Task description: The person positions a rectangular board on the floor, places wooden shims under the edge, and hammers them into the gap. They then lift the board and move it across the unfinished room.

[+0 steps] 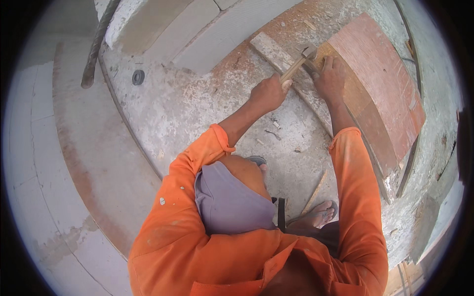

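My left hand (269,92) is closed round the wooden handle of a hammer (293,68). The metal hammer head (309,51) is just beyond that hand, close to the left edge of a wooden panel. My right hand (331,81) grips that panel (377,74) near its far left corner, fingers bent over the top face. The panel has a reddish face with a bare tan and brown strip along its left side. A narrow, whitish-stained plank (276,54) lies beside the panel, running under the hammer and past my hands. Whether a nail is under the hammer head cannot be made out.
Pale blocks (197,37) stand at the far side. A ribbed metal bar (98,47) hangs at upper left, near a dark ring (138,77) on the rough floor (163,108). Wood scraps lie by my sandalled foot (323,214). A long board (98,148) curves along the left.
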Demonstrator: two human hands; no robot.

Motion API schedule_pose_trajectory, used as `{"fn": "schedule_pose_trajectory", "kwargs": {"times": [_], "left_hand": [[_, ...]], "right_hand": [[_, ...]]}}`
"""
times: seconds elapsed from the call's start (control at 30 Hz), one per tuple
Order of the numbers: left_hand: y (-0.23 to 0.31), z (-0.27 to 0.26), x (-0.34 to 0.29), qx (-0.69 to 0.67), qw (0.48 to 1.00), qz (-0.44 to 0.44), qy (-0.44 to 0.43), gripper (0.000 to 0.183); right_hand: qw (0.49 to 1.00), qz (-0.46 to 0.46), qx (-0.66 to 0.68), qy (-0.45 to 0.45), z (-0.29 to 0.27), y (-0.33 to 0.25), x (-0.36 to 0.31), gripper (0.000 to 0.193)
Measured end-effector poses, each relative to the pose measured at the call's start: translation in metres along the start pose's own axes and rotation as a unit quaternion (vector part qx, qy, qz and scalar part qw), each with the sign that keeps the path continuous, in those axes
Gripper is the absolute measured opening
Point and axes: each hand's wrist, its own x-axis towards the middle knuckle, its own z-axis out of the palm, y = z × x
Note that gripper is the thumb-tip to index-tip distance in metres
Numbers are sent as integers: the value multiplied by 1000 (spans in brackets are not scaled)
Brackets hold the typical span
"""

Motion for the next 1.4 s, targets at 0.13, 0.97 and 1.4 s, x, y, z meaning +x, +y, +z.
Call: {"fn": "schedule_pose_trajectory", "kwargs": {"times": [0.13, 0.97, 1.4], "left_hand": [[-28, -8, -32, -124, 991, -21, -42, 45], [-142, 7, -131, 54, 984, -167, -3, 42], [14, -21, -44, 207, 937, 127, -250, 28]], "right_hand": [[1000, 8, 7, -16, -6, -13, -4, 52], [946, 17, -36, -322, -194, 159, -150, 50], [938, 289, 81, -170, -203, 232, -278, 45]]}}
